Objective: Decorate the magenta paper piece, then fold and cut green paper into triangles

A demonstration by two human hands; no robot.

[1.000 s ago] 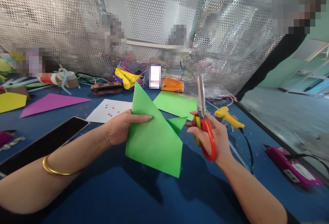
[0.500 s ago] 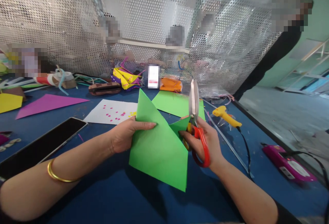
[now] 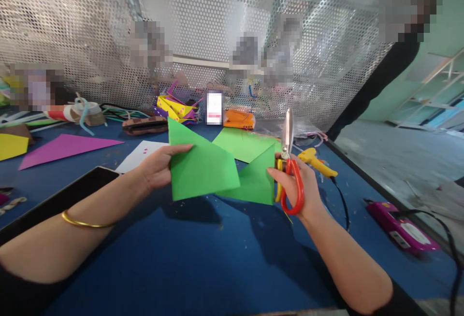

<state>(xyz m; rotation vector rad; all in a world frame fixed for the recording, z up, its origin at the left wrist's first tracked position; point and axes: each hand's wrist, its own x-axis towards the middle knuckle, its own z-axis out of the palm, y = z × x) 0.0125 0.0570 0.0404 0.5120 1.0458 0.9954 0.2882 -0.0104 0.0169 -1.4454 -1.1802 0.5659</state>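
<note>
My left hand (image 3: 159, 165) pinches the left edge of a green paper piece (image 3: 201, 166), with its thumb lying across the front. Between the thumb and fingers of my right hand (image 3: 302, 180) is the edge of another green paper piece (image 3: 259, 176). The same hand also carries scissors (image 3: 294, 185) with red handles, their blades pointing up and away. Both green pieces hang above the blue table and overlap near the middle; whether they are still joined there I cannot tell. Behind them lies a lighter green sheet (image 3: 242, 143).
A yellow glue gun (image 3: 317, 161) and a magenta device (image 3: 402, 229) with a cord lie at the right. To the left are a purple sheet (image 3: 68, 149), white paper (image 3: 139, 155) and a dark tablet-like slab (image 3: 68, 200). A lit phone (image 3: 214, 107) stands at the back.
My hands have moved apart, my left hand leftward and my right hand slightly rightward. The green paper has spread from one upright folded shape into two side-by-side parts.
</note>
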